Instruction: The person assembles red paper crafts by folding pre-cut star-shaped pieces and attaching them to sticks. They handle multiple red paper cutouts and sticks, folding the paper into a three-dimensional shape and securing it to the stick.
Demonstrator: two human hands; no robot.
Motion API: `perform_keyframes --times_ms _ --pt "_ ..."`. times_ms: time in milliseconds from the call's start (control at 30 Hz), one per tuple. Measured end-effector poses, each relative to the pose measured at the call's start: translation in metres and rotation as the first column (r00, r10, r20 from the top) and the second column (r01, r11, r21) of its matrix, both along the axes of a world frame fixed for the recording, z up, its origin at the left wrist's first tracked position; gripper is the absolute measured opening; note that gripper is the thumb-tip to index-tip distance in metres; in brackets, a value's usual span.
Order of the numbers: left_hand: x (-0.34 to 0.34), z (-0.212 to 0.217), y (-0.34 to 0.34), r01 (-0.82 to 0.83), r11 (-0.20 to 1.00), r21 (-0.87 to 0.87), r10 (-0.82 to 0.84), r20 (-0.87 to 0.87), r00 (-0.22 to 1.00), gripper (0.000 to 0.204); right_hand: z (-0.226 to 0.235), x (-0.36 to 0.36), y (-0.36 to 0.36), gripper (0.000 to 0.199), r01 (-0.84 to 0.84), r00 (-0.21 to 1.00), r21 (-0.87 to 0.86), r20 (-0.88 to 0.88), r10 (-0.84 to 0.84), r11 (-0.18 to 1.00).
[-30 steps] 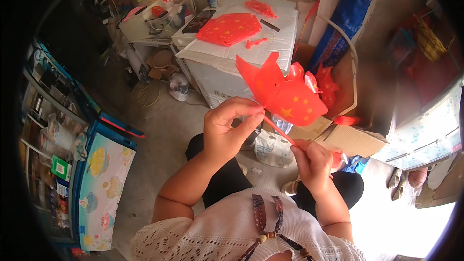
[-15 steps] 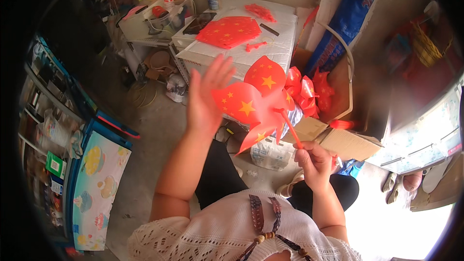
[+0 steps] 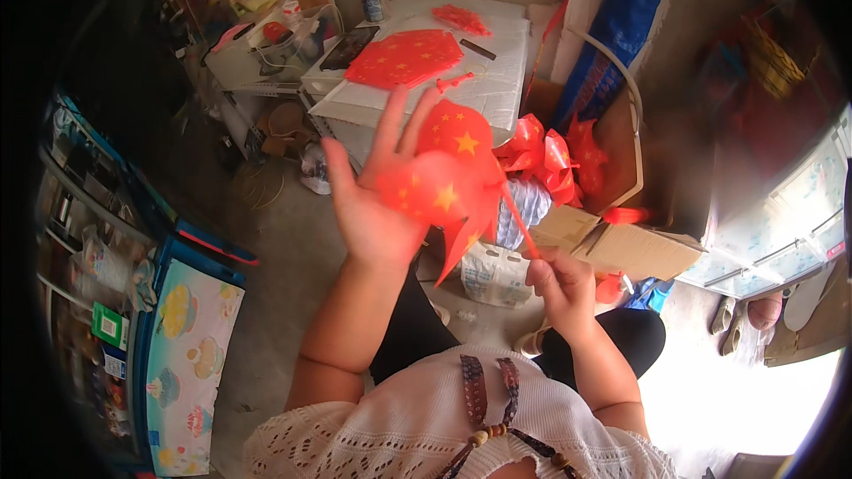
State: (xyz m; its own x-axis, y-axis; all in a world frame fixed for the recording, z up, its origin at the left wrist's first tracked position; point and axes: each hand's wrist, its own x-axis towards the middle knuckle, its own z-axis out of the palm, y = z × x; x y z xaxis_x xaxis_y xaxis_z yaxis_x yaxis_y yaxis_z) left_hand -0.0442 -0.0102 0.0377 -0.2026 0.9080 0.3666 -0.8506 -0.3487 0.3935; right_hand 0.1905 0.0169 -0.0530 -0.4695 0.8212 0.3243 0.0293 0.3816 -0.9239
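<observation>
A white table (image 3: 497,93) carries a stack of red starred sheets (image 3: 404,58) and a dark phone (image 3: 344,46).

red pinwheel (image 3: 448,179), left hand (image 3: 377,200), right hand (image 3: 559,288)

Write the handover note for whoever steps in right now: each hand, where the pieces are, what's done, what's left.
Left hand: open, palm flat against the red pinwheel with yellow stars.
Right hand: pinching the bottom of the pinwheel's red stick.
Pieces: finished-looking red pinwheels lie in the cardboard box to the right; flat red star-printed sheets and a few small red parts sit on the white table ahead.
Done: this pinwheel looks folded and mounted on its stick.
Left: probably add it to the box; the sheets on the table are not yet folded.
</observation>
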Motion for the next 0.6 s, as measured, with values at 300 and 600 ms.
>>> perform_keyframes --times_ms 300,600 --pt "-0.001 -0.039 0.010 -0.569 0.562 0.600 0.780 -0.613 0.124 0.051 0.001 0.006 0.016 0.030 -0.296 0.930 -0.473 -0.341 0.137 0.830" --pt "0.006 -0.020 0.002 -0.509 0.407 0.758 0.732 -0.604 -0.315 0.024 -0.001 0.007 0.017 0.031 -0.359 0.922 -0.600 -0.345 0.173 0.715"
